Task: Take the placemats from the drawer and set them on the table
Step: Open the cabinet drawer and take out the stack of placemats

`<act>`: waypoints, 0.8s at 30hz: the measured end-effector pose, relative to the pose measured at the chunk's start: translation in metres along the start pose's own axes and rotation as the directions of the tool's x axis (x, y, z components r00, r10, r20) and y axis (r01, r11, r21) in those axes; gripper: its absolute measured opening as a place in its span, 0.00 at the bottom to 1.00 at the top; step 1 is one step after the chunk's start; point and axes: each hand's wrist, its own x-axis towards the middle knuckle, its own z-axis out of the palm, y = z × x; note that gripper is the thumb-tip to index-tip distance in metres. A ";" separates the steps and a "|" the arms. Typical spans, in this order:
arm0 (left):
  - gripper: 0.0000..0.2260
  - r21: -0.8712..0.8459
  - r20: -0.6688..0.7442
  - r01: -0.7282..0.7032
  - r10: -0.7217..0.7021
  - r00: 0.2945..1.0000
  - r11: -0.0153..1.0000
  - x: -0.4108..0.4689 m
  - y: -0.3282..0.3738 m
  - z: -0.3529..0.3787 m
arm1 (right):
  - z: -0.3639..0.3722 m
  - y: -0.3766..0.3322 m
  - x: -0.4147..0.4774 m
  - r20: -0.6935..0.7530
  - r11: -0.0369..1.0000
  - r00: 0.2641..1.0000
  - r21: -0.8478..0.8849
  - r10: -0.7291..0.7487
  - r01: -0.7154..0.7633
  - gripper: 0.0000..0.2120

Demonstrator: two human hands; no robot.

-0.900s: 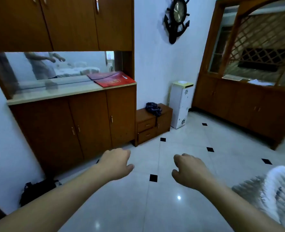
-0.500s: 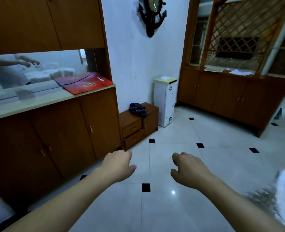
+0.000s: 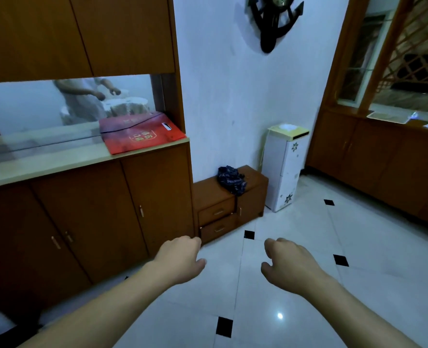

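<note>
A low brown cabinet (image 3: 250, 197) with two closed drawers stands against the white wall ahead; the upper drawer (image 3: 216, 212) and lower drawer (image 3: 218, 229) have small metal handles. No placemats are visible. My left hand (image 3: 180, 259) and my right hand (image 3: 290, 264) hang in front of me above the tiled floor, fingers loosely curled, holding nothing. Both are short of the cabinet, the left one nearest its lower corner.
A dark blue cloth (image 3: 231, 180) lies on the low cabinet. A tall wooden sideboard (image 3: 90, 222) with a red bag (image 3: 142, 135) on its counter fills the left. A white dispenser (image 3: 284, 169) stands to the right. Wooden cabinets (image 3: 383, 162) line the right wall.
The view has moved closer to the low drawer cabinet and swung to the right. Both hands keep the same loose pose in front of me.
</note>
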 end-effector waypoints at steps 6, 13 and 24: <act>0.11 -0.037 -0.014 0.009 -0.010 1.000 0.999 0.137 -0.022 0.005 | 0.021 0.034 0.134 0.036 0.999 0.999 -0.014 -0.030 0.030 0.10; 0.13 -0.014 -0.033 -0.056 0.055 0.998 0.998 0.313 -0.046 0.003 | 0.030 0.076 0.294 0.101 0.998 0.995 -0.059 -0.016 0.022 0.11; 0.16 0.053 0.053 0.036 -0.039 0.998 0.998 0.531 -0.057 0.002 | 0.056 0.167 0.523 0.168 0.993 0.979 0.023 -0.114 0.112 0.14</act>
